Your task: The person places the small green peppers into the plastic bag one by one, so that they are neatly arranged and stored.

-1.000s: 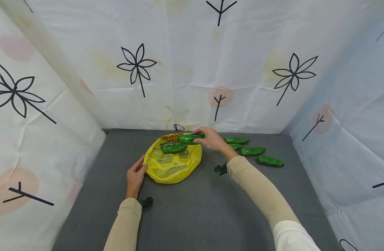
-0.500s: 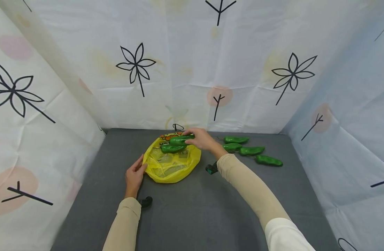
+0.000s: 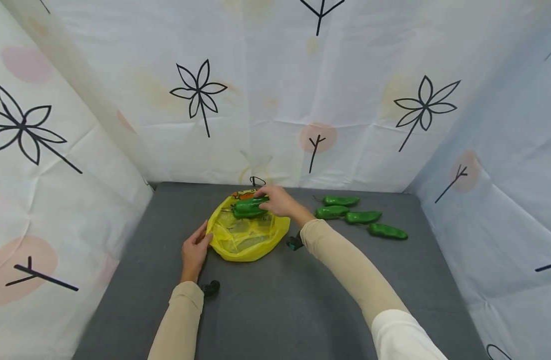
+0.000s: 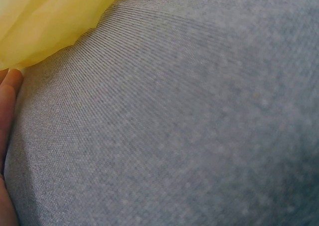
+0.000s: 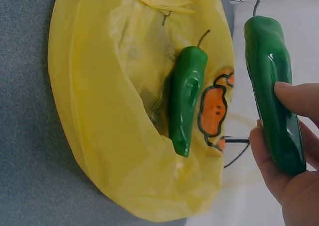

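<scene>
Pepper (image 5: 268, 81) gripped in right hand (image 3: 280, 202) over yellow bag (image 3: 248, 254); left hand (image 3: 195, 251) pinches bag's edge.

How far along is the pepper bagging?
Done: one green pepper lies in the open yellow bag. In hand: the right hand grips a second pepper over the bag, not yet released; the left hand holds the bag's rim. Remaining: four loose peppers on the gray table, right of the bag.

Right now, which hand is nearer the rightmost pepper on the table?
Right. The right hand, holding another pepper over the yellow bag, is left of the rightmost pepper; the left hand is farther, at the bag's left edge.
</scene>
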Available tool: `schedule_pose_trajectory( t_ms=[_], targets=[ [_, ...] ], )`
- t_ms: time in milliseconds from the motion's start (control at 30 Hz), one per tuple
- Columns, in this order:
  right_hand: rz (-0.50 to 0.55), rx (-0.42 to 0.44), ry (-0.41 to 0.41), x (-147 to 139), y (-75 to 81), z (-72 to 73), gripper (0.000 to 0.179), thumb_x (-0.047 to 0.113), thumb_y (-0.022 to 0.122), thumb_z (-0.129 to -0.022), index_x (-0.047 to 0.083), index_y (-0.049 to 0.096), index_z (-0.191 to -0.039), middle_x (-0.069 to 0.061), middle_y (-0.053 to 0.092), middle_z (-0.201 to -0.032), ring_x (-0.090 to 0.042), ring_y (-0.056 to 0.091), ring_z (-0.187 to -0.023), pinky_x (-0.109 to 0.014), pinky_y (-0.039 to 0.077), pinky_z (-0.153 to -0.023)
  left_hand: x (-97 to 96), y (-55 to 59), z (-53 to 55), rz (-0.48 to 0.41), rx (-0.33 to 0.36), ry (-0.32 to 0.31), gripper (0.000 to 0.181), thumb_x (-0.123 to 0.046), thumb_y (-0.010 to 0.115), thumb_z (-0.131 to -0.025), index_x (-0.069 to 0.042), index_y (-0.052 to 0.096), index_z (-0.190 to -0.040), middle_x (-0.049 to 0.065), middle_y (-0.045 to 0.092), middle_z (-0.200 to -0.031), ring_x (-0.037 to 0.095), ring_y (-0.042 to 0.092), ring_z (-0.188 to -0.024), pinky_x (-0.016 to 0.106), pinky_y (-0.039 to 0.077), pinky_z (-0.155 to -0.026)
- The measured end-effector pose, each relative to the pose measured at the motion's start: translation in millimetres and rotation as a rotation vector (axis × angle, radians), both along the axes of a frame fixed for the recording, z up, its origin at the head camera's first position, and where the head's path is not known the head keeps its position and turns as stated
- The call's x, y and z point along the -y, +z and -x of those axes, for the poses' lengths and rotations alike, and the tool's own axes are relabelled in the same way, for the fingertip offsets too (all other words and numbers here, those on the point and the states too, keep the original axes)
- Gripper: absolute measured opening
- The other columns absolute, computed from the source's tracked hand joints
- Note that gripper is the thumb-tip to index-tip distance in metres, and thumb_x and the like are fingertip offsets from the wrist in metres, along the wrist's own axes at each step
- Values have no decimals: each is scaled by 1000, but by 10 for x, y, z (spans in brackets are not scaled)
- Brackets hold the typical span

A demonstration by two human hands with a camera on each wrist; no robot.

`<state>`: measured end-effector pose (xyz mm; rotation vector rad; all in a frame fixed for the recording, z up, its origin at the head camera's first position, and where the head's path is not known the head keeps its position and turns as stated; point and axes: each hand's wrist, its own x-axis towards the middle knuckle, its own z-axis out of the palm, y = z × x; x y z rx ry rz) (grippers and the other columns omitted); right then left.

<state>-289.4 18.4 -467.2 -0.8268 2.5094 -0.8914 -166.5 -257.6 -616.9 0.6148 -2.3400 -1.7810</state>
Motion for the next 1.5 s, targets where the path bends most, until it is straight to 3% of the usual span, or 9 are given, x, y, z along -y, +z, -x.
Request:
schedule_pose_trajectory(
  t_ms=[367,633,1000,1267,1500],
  targets=[
    [-79,3,-5,211,-171,-5,38,13,66,-100,9,63,-137,-8,64,-138,-26,58,-131,-41,49,-109,18,-3,-15,-6,-40,3,46,-36,68,-98,-39,59,-143,7,69,-136,-12,62,-93,10,51,-75],
    [-58,47,-22,287,-320,38,39,16,67,-99,9,63,-137,-8,63,-138,-25,58,-131,-40,49,-108,86,1,-15,5,-52,10,45,-36,68,-98,-41,59,-142,7,69,-135,-11,63,-93,9,51,-75],
    [-57,81,-70,345,-453,36,37,16,67,-99,10,64,-135,-7,63,-138,-25,59,-129,-39,50,-107,38,20,-20,-16,-37,4,46,-36,68,-98,-38,58,-144,10,67,-137,-14,61,-94,8,51,-76],
    [-49,80,-100,381,-514,19,37,14,67,-99,9,65,-135,-8,64,-139,-25,59,-129,-40,50,-107,18,5,10,-30,-67,-2,47,-35,67,-98,-33,58,-145,14,67,-138,-13,62,-94,8,51,-76],
    [-27,111,-128,410,-598,15,38,13,69,-97,8,65,-135,-10,63,-139,-27,58,-130,-41,50,-107,-6,2,13,-19,-63,9,45,-36,68,-98,-38,60,-142,10,69,-134,-11,63,-94,9,52,-75]
  ],
)
